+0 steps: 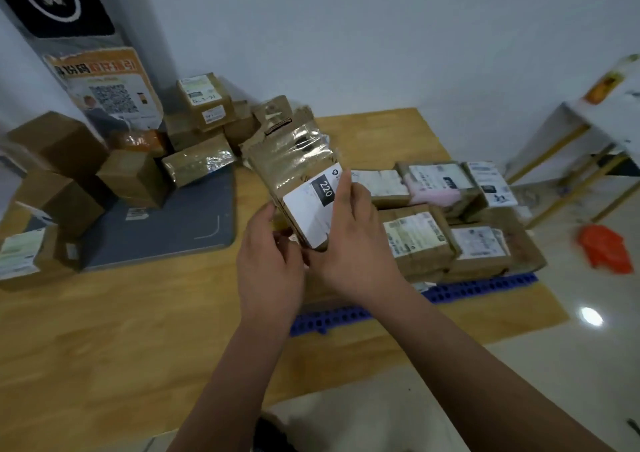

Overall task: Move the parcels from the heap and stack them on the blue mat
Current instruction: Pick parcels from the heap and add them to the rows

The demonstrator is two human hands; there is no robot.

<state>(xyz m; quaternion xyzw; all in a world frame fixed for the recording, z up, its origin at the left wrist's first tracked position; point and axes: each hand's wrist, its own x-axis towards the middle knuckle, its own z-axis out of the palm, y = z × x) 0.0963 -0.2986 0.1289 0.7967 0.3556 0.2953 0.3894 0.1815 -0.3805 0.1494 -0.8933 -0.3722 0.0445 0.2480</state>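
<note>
**A:** Step in hand?

**B:** Carry phase, by my reading. One parcel [298,171] is held off the worktop [138,330], in the air between the heap [138,174] and the blue mat [485,287]. It is not set down yet.

**A:** Grip?

**B:** Both hands grip it at its near end. The left hand [270,261] has its fingers curled round the near left corner. The right hand [353,240] holds the right edge, thumb lying on the white label [311,209].

**A:** Orientation?

**B:** The long axis runs away from the person, near end low at the hands and far end raised, leaning toward the heap and the wall. The broad labelled face looks up at the camera. The label sits at the near end and the taped brown part at the far end.

**A:** Where does it go?

**B:** The stacked parcels [433,230] fill the right and back of the blue mat, labels up. A bare strip of mat shows at the near left. The heap sits on and around a grey mat [166,230] on the left.

**A:** Next move calls for?

**B:** Probably a swing right and down. The parcel would be levelled so the broad face lies flat, then squared to its neighbours, either on the bare strip or on top of a row. The hands should let go only once it rests.
</note>
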